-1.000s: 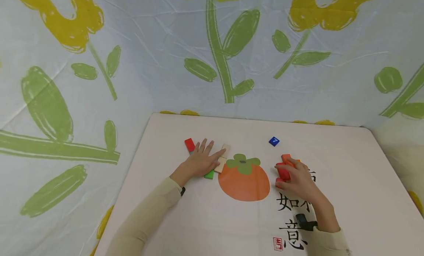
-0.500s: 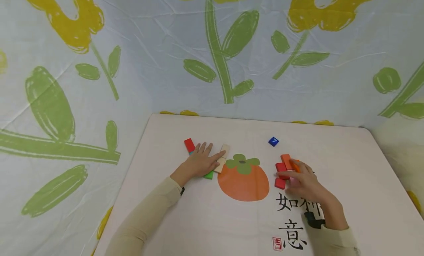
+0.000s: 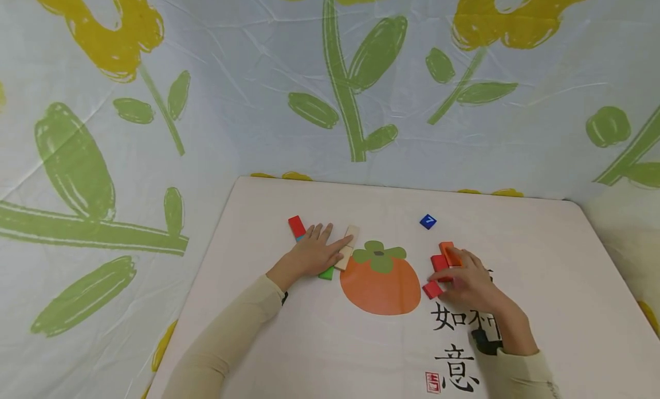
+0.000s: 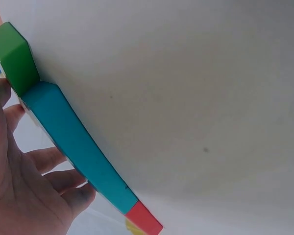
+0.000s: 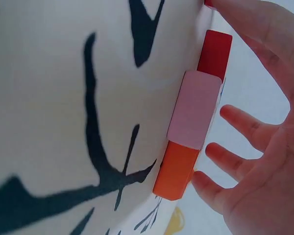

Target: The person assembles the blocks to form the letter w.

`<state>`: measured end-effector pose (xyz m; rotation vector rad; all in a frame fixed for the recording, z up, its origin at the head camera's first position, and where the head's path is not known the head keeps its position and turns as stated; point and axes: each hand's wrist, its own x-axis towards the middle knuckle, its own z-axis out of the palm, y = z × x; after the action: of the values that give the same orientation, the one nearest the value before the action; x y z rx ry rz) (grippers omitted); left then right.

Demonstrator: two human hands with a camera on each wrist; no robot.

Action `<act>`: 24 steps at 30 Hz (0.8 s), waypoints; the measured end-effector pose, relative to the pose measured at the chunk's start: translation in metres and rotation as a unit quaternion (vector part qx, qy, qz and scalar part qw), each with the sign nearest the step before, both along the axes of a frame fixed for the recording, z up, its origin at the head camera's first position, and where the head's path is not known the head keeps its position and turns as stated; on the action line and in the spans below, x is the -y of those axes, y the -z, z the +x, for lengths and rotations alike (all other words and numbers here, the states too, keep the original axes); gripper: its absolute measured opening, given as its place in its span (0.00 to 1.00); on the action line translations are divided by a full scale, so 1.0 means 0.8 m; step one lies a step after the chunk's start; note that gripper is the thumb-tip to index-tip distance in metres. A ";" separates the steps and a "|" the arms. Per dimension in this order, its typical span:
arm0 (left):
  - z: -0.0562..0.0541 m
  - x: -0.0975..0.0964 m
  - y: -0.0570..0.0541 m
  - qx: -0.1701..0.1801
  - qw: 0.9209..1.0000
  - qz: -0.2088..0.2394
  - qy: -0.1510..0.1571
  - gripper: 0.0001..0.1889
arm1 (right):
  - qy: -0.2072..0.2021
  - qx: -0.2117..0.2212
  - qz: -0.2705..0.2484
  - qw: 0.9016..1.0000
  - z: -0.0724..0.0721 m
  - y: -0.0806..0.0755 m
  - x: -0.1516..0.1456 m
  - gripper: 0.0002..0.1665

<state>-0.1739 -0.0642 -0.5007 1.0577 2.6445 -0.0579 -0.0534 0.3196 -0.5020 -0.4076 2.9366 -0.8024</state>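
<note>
In the head view my left hand [image 3: 309,255] lies with spread fingers over a cluster of small blocks. A red block [image 3: 296,225], a green block [image 3: 326,274] and pale wooden blocks [image 3: 352,234] stick out around it. A teal block [image 4: 88,147] shows beside the fingers in the left wrist view. My right hand [image 3: 471,284] reaches over a second cluster, its thumb at a red block [image 3: 432,289] that stands askew. An orange block [image 3: 446,249] and another red block [image 3: 439,264] sit under its fingertips. A pink block [image 5: 196,107] appears beside the loosely spread fingers in the right wrist view.
A blue tile marked 7 [image 3: 428,221] lies behind the right cluster. The table cover [image 3: 289,341] bears a printed persimmon [image 3: 381,287] and black characters [image 3: 456,367]. A flower-printed cloth [image 3: 268,101] rises at the back and left.
My right hand lifted its thumb off the blocks, then came back to the front red block. That block has turned askew and shifted slightly forward-left. My left hand stays in place.
</note>
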 end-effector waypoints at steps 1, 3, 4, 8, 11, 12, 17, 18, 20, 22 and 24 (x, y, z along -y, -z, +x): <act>0.000 0.000 0.000 0.001 1.000 0.000 -0.001 0.30 | 0.000 -0.006 -0.001 1.000 0.000 0.000 0.001 0.20; 0.000 0.000 0.001 0.002 1.000 0.000 -0.002 0.30 | 0.000 -0.015 -0.006 1.000 -0.001 0.001 0.003 0.19; 0.000 0.000 0.001 0.002 1.000 -0.001 -0.002 0.30 | 0.000 -0.020 -0.009 1.000 -0.002 0.001 0.005 0.19; -0.001 -0.001 0.004 0.000 1.000 -0.007 -0.003 0.30 | 0.012 -0.027 -0.016 0.999 -0.009 -0.001 0.014 0.19; -0.002 -0.001 0.006 0.000 1.000 -0.009 -0.004 0.30 | 0.024 -0.027 -0.019 0.999 -0.020 -0.004 0.025 0.17; -0.002 -0.001 0.007 0.000 1.000 -0.010 -0.004 0.30 | 0.027 -0.027 -0.020 0.999 -0.024 -0.005 0.029 0.17; -0.002 -0.001 0.009 0.000 1.000 -0.006 -0.005 0.30 | 0.036 -0.025 -0.043 0.998 -0.047 -0.011 0.049 0.14; -0.002 -0.001 0.009 0.000 1.000 -0.005 -0.005 0.30 | 0.036 -0.028 -0.047 0.998 -0.052 -0.010 0.053 0.14; -0.001 -0.001 0.009 0.000 1.000 -0.003 -0.005 0.30 | 0.033 -0.042 -0.058 0.997 -0.064 -0.009 0.061 0.15; -0.001 -0.001 0.008 0.001 1.000 -0.002 -0.005 0.30 | 0.030 -0.056 -0.064 0.996 -0.078 -0.007 0.068 0.15; 0.000 -0.001 0.007 -0.001 1.000 -0.004 -0.004 0.30 | 0.027 -0.062 -0.072 0.995 -0.092 -0.006 0.077 0.15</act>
<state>-0.1741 -0.0635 -0.5066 1.0450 2.6476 -0.0685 -0.1272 0.2581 -0.4969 -0.4034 3.0245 -1.0371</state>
